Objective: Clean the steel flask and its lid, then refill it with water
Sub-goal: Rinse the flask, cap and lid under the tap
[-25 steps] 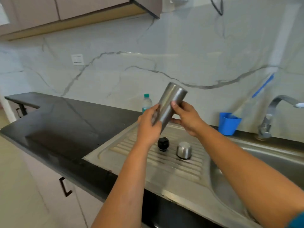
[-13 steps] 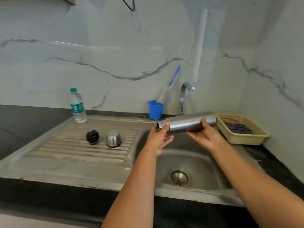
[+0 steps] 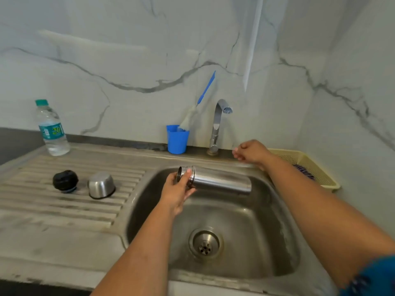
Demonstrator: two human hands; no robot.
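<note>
Your left hand (image 3: 178,190) grips steel flask (image 3: 215,181) by neck, horizontal over sink (image 3: 284,231). Right hand (image 3: 250,151), loosely curled and empty, near tap (image 3: 218,124). Stopper (image 3: 65,180) and cap (image 3: 100,185) off, on drainboard (image 3: 32,231). No water visible: washing, refill outstanding.

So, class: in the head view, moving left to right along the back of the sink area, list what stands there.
Water bottle → blue cup holding a bottle brush → tap → right hand → yellow basket.
</note>
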